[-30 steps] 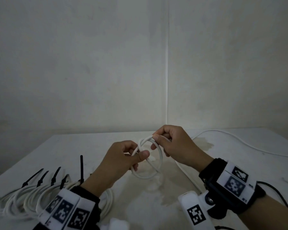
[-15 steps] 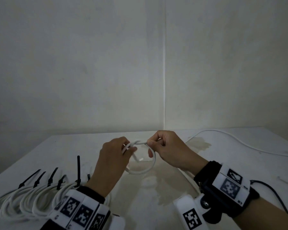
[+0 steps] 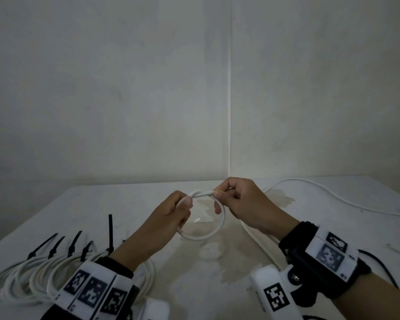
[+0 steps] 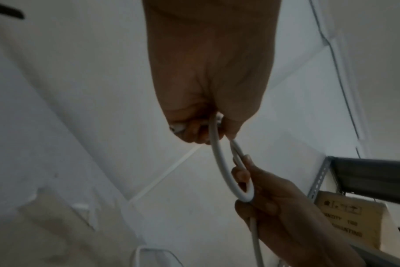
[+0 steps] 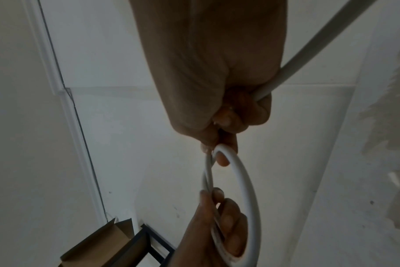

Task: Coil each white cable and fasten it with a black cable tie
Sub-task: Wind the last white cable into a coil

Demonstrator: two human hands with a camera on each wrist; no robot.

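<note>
Both hands hold a small loop of white cable [image 3: 219, 227] above the white table [image 3: 102, 204]. My left hand [image 3: 180, 209] grips the loop's left side, thumb pressed on top; in the left wrist view the cable [image 4: 219, 162] runs out of its curled fingers. My right hand [image 3: 231, 199] pinches the top right of the loop, where the strands cross. In the right wrist view the loop [image 5: 247, 189] hangs from the right fingers, and the cable's free length [image 5: 320, 41] runs back past the palm. That free length [image 3: 333, 195] trails over the table to the right.
Several coiled white cables [image 3: 32, 278] fastened with black cable ties [image 3: 110, 232] lie at the front left of the table. A stained patch [image 3: 217, 257] marks the table under the hands. Walls meet in a corner behind. A cardboard box [image 4: 349, 216] and metal shelf show in the wrist views.
Both hands have moved slightly away from me and upward with the loop. The right hand now pinches the loop's top crossing closer to the left thumb.
</note>
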